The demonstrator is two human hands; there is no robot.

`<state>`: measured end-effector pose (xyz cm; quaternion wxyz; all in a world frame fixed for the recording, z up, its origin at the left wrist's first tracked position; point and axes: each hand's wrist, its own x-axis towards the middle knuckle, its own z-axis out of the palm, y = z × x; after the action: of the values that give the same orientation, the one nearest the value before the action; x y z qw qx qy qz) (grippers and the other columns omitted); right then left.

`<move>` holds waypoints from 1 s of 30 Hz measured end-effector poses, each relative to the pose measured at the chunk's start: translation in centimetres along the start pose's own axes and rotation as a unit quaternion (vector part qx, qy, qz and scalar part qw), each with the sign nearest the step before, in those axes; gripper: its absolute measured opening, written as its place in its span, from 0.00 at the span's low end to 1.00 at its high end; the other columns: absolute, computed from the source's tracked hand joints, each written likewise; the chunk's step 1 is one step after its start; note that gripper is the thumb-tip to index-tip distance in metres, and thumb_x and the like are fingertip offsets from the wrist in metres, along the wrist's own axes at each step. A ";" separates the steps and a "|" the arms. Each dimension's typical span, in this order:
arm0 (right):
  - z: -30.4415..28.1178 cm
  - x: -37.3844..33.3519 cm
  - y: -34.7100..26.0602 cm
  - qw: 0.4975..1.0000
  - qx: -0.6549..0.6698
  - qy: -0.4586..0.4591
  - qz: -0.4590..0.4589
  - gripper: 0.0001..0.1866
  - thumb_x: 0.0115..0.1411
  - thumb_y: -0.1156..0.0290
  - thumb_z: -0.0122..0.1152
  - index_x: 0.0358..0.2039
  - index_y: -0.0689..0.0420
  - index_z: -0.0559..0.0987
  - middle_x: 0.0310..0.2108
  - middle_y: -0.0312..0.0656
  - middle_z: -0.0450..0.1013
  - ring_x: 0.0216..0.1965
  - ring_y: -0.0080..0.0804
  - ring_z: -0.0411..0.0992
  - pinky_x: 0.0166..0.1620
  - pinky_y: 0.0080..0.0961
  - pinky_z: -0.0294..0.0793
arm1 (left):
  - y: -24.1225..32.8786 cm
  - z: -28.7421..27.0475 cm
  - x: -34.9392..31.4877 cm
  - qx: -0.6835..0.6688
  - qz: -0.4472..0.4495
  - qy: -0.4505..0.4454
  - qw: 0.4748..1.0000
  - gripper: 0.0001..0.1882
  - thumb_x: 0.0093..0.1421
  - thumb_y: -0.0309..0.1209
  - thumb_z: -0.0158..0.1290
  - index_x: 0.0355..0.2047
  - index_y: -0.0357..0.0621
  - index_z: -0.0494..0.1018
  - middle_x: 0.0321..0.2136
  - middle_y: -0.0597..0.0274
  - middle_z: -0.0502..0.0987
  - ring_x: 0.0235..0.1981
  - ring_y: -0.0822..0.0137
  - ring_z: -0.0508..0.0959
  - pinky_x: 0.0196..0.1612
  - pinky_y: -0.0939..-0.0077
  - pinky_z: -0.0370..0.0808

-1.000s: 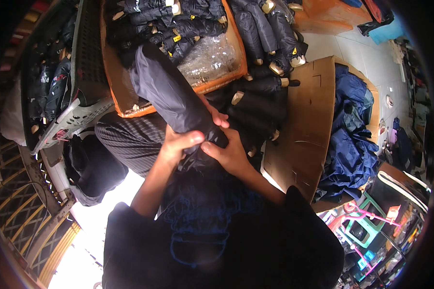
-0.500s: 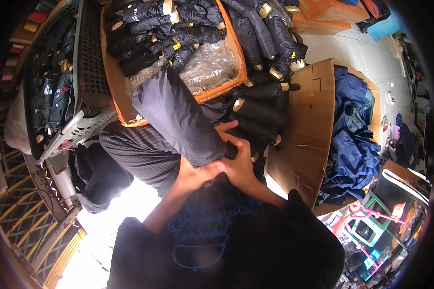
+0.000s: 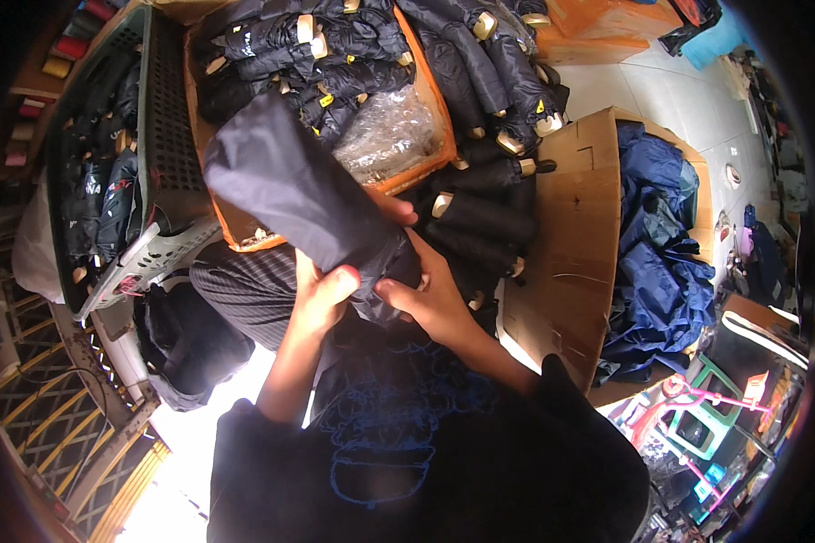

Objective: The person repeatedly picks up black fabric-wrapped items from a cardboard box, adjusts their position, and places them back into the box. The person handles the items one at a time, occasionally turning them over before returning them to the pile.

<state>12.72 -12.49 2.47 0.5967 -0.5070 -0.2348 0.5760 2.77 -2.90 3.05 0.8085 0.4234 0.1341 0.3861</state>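
A folding umbrella (image 3: 290, 185), wrapped in dark grey-black fabric, slants up and to the left in front of my chest. My left hand (image 3: 315, 297) is closed round the left side of its near end, with the thumb on top. From the other side my right hand (image 3: 430, 291) grips the same end, its thumb pressing the cloth near the left thumb. Most of the fingers are hidden behind the umbrella. Its far end overlaps an orange-rimmed box (image 3: 444, 113) holding several black umbrellas (image 3: 362, 36) with pale handles and crumpled clear plastic (image 3: 389, 136).
More black umbrellas (image 3: 480, 217) lie in a pile right of the box. A cardboard carton (image 3: 566, 244) with blue cloth (image 3: 661, 281) stands at the right. At the left is a dark perforated crate (image 3: 167, 109) of umbrellas. A metal lattice (image 3: 45, 425) is lower left.
The umbrella's far end has swung left and its near end has dropped slightly. Both thumbs have moved apart and now press on the cloth near that end.
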 end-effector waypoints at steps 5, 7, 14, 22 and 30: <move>0.5 0.4 -0.1 0.998 -0.039 0.043 -0.008 0.29 0.52 0.69 0.68 0.52 0.65 0.67 0.42 0.41 0.71 0.46 0.23 0.68 0.48 0.22 0.69 | -0.4 -0.2 0.4 0.002 -0.039 0.052 0.998 0.34 0.48 0.31 0.63 0.52 0.31 0.60 0.39 0.45 0.75 0.43 0.53 0.76 0.51 0.59 0.72; 0.7 0.4 0.4 0.996 -0.051 0.067 -0.035 0.27 0.52 0.70 0.67 0.50 0.65 0.68 0.42 0.41 0.71 0.46 0.22 0.68 0.48 0.22 0.69 | -0.7 -0.2 0.5 0.053 -0.037 0.046 0.997 0.31 0.47 0.31 0.61 0.48 0.33 0.62 0.33 0.50 0.75 0.41 0.55 0.76 0.54 0.58 0.69; 0.8 -0.3 0.7 0.996 -0.040 0.073 -0.035 0.23 0.51 0.73 0.66 0.47 0.64 0.70 0.42 0.42 0.71 0.46 0.23 0.68 0.49 0.23 0.68 | -1.7 -0.3 -1.0 0.101 -0.020 -0.005 0.995 0.25 0.50 0.33 0.60 0.45 0.34 0.66 0.33 0.52 0.77 0.45 0.52 0.77 0.63 0.49 0.55; 1.0 0.9 1.4 0.986 -0.093 0.076 -0.113 0.26 0.52 0.75 0.62 0.51 0.65 0.67 0.43 0.46 0.70 0.50 0.27 0.67 0.52 0.26 0.67 | -2.1 -0.1 -1.7 0.086 -0.029 0.022 0.996 0.25 0.53 0.43 0.60 0.43 0.39 0.67 0.41 0.45 0.77 0.60 0.45 0.64 0.63 0.49 0.56; -0.1 2.4 -1.9 0.984 0.093 -0.145 0.041 0.27 0.62 0.69 0.57 0.57 0.63 0.58 0.36 0.43 0.69 0.27 0.22 0.72 0.17 0.17 0.68 | 0.2 -1.7 1.0 -0.003 -0.002 0.016 1.000 0.40 0.48 0.53 0.61 0.50 0.34 0.63 0.45 0.43 0.71 0.58 0.49 0.65 0.58 0.58 0.65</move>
<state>14.23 -9.94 3.36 0.5767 -0.3696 -0.2435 0.6867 2.42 -1.10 2.34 0.8082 0.4143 0.1470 0.3918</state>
